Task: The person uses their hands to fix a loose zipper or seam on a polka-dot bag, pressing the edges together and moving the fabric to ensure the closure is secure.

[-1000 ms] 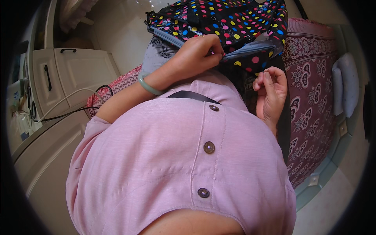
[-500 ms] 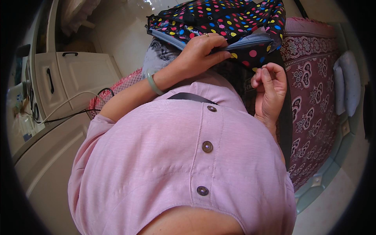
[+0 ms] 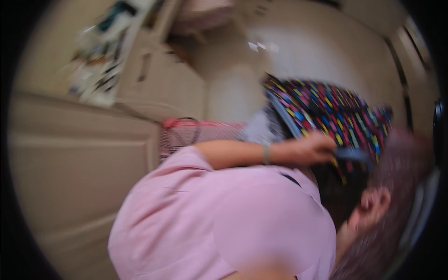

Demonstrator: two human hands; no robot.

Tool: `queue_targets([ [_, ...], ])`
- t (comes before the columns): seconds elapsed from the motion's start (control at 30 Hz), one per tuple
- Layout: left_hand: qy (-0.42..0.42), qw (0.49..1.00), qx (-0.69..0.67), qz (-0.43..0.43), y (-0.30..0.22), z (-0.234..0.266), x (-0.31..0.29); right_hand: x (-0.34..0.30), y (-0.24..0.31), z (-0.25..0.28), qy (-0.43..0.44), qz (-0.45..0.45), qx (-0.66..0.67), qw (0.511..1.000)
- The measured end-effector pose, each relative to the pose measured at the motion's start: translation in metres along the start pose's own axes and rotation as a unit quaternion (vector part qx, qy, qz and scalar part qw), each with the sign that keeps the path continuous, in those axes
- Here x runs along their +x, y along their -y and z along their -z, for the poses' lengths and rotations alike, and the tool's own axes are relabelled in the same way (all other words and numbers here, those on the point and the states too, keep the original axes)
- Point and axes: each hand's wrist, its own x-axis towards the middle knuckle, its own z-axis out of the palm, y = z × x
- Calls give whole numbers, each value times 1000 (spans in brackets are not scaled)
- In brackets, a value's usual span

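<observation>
A black bag with multicoloured dots (image 3: pixel 331 109), smeared by motion, lies in front of me at the right. Along its opening runs a blue-grey zipper strip (image 3: pixel 284 114). My left hand (image 3: pixel 317 148), with a pale green bangle (image 3: pixel 267 153) at the wrist, is closed on the bag's near edge by the zipper. Nearer me and farther right, my right hand (image 3: pixel 372 205) is held up with its fingers curled in, apart from the bag. Blur hides whether anything small is between those fingers.
Beige cabinets (image 3: pixel 161 77) stand at the left, under a counter crowded with small items (image 3: pixel 100 58). A dark cable (image 3: pixel 198 126) loops over pink patterned cloth (image 3: pixel 217 128). Dark red patterned cloth (image 3: pixel 401 158) covers the seat at my right.
My view has swung left, so the bag and both hands appear farther right and lower. The left hand still grips the bag's edge; the right hand stays curled beside it.
</observation>
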Motion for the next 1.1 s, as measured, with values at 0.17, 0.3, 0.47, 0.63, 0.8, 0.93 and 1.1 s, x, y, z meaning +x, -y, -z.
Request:
queue_targets([
  [0.17, -4, 999, 25, -34, 2, -16, 7, 0, 33, -30, 84, 56, -5, 995],
  [0.3, -59, 997, 18, -54, -5, -23, 16, -15, 53, -88, 147, 151, -102, 972],
  [0.47, -55, 993, 18, -105, -12, -24, 25, -21, 56, -59, 131, 127, -103, 978],
  [0.63, -40, 996, 60, -48, -24, -18, 21, -22, 63, -74, 220, 119, -73, 966],
  [0.8, -114, 957, 55, -260, -83, -8, 20, -46, 70, -103, 250, 186, -195, 930],
  [0.93, 62, 964, -138, -219, -122, 4, 16, -44, 70, -118, 295, 225, -305, 877],
  [1.1, -16, 977, -140, -159, -130, 18, -3, -36, 59, -133, 285, 234, -300, 880],
])
